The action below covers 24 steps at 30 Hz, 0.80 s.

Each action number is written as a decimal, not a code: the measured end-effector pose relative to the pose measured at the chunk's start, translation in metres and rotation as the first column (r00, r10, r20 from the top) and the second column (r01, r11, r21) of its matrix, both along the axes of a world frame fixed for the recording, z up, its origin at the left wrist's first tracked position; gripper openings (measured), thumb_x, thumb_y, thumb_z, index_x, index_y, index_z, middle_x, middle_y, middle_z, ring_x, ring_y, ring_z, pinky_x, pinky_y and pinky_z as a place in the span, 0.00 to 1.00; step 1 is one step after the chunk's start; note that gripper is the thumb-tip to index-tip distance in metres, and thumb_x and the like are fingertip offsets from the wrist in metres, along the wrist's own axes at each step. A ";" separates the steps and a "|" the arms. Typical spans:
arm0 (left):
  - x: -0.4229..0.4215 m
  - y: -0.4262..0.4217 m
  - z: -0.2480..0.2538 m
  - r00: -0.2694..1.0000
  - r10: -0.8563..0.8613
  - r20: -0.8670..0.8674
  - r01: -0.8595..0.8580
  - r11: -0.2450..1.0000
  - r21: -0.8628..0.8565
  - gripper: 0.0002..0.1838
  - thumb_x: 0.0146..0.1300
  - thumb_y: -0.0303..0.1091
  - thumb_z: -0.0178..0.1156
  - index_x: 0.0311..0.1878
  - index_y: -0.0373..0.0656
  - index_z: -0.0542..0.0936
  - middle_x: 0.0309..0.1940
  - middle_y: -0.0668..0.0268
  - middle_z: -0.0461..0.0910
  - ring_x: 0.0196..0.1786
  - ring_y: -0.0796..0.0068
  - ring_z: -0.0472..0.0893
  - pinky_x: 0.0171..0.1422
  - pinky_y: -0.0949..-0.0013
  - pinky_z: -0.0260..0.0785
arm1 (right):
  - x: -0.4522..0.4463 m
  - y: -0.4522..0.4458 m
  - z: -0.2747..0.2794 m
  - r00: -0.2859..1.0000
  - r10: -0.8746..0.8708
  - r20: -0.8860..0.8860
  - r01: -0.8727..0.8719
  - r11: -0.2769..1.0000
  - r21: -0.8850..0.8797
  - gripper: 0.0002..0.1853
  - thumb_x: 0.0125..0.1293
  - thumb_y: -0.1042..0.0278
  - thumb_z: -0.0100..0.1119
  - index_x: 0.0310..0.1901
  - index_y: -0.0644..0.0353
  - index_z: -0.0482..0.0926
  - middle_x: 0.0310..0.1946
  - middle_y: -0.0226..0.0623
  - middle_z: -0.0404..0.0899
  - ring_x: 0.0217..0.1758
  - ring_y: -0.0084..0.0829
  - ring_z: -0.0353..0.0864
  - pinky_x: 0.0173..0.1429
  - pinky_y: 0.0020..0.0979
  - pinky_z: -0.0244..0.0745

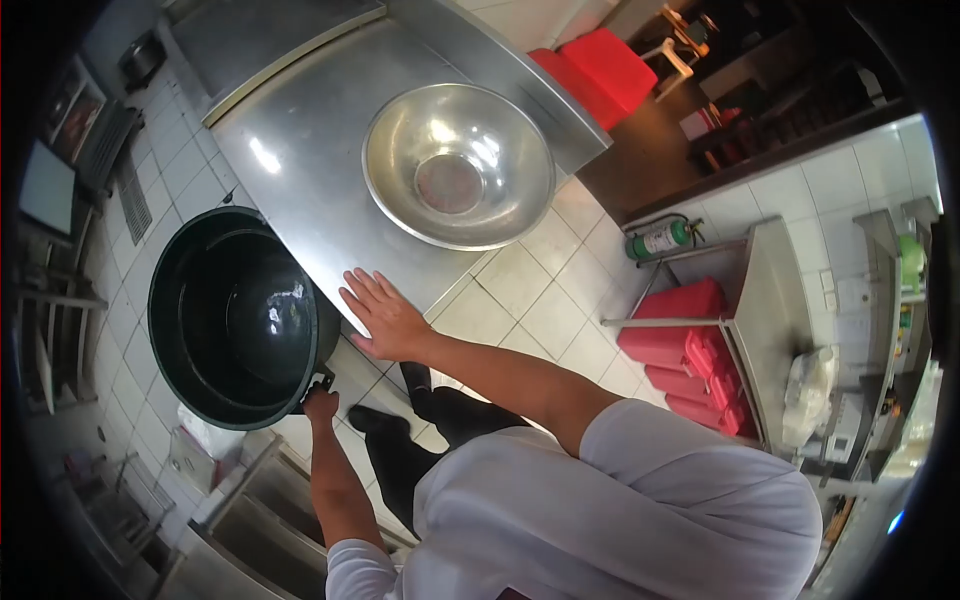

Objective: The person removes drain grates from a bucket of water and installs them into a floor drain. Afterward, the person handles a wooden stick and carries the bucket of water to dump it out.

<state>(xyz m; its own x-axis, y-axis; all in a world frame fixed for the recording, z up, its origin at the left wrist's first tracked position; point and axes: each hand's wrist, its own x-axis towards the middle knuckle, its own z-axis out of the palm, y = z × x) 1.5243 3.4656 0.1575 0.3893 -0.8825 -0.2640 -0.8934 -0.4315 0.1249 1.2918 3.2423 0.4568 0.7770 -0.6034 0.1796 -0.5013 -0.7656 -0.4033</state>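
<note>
My left hand (320,400) is closed around the handle of a large dark green tub (240,320), at the tub's near right rim. Inside the tub a shiny reflection shows near the bottom. My right hand (385,315) has its fingers spread at the near corner of a steel table (320,180), and nothing is held in it. A wide steel bowl (458,165) stands on the table beyond my right hand, with a round reddish-grey patch at its base.
Red containers (690,350) sit under a steel counter (775,320) at the right, near a green fire extinguisher (660,240). A red chair (605,75) stands behind the table. Steel racks and a white bag (210,435) are at the lower left.
</note>
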 end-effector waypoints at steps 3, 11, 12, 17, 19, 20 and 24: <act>-0.038 0.012 -0.008 0.996 0.055 0.065 -0.053 0.998 -0.035 0.16 0.42 0.40 0.63 0.35 0.44 0.75 0.31 0.58 0.82 0.31 0.56 0.84 0.38 0.55 0.78 | -0.005 -0.003 -0.003 0.998 0.055 0.003 -0.055 0.998 -0.036 0.38 0.64 0.50 0.55 0.69 0.67 0.61 0.73 0.54 0.54 0.77 0.50 0.50 0.79 0.49 0.44; -0.104 0.036 -0.011 0.989 0.086 0.120 -0.072 0.990 -0.121 0.15 0.42 0.41 0.64 0.33 0.45 0.76 0.28 0.59 0.81 0.29 0.59 0.83 0.33 0.56 0.75 | -0.007 -0.002 -0.021 0.998 0.062 0.017 -0.060 0.992 -0.110 0.34 0.67 0.50 0.50 0.67 0.69 0.64 0.71 0.57 0.55 0.77 0.53 0.50 0.78 0.50 0.43; -0.114 0.043 -0.014 0.987 0.109 0.117 -0.093 0.987 -0.132 0.15 0.43 0.42 0.63 0.33 0.45 0.76 0.28 0.59 0.81 0.29 0.59 0.83 0.32 0.56 0.74 | -0.006 0.000 -0.025 0.997 0.073 0.019 -0.070 0.990 -0.120 0.34 0.68 0.50 0.50 0.67 0.69 0.64 0.71 0.58 0.55 0.77 0.53 0.50 0.78 0.50 0.43; -0.181 0.062 -0.013 0.970 0.237 0.051 -0.226 0.960 -0.163 0.19 0.47 0.40 0.62 0.41 0.40 0.80 0.38 0.55 0.81 0.41 0.54 0.82 0.47 0.53 0.73 | -0.002 0.004 -0.037 0.996 0.079 0.033 -0.072 0.980 -0.184 0.34 0.68 0.49 0.49 0.66 0.69 0.65 0.72 0.58 0.55 0.77 0.53 0.50 0.78 0.51 0.42; -0.207 0.069 -0.001 0.957 0.288 0.022 -0.286 0.956 -0.068 0.17 0.49 0.39 0.61 0.42 0.41 0.82 0.44 0.52 0.82 0.48 0.53 0.82 0.53 0.53 0.72 | -0.001 0.004 -0.043 0.996 0.083 0.045 -0.071 0.973 -0.221 0.34 0.69 0.49 0.49 0.66 0.69 0.65 0.72 0.58 0.55 0.77 0.53 0.50 0.78 0.52 0.43; -0.218 0.071 0.012 0.955 0.295 0.006 -0.295 0.955 0.015 0.16 0.49 0.38 0.60 0.41 0.41 0.83 0.43 0.52 0.82 0.46 0.53 0.82 0.52 0.53 0.72 | -0.002 0.005 -0.045 0.995 0.082 0.057 -0.067 0.972 -0.227 0.33 0.69 0.50 0.49 0.66 0.69 0.65 0.71 0.58 0.56 0.77 0.53 0.51 0.78 0.52 0.43; -0.267 0.085 0.020 0.924 0.381 0.027 -0.377 0.921 -0.094 0.13 0.49 0.36 0.59 0.37 0.43 0.84 0.39 0.57 0.84 0.42 0.56 0.84 0.52 0.55 0.72 | -0.003 0.006 -0.039 0.995 0.099 0.028 -0.091 0.977 -0.192 0.32 0.69 0.51 0.48 0.66 0.70 0.66 0.71 0.60 0.57 0.76 0.54 0.51 0.78 0.51 0.43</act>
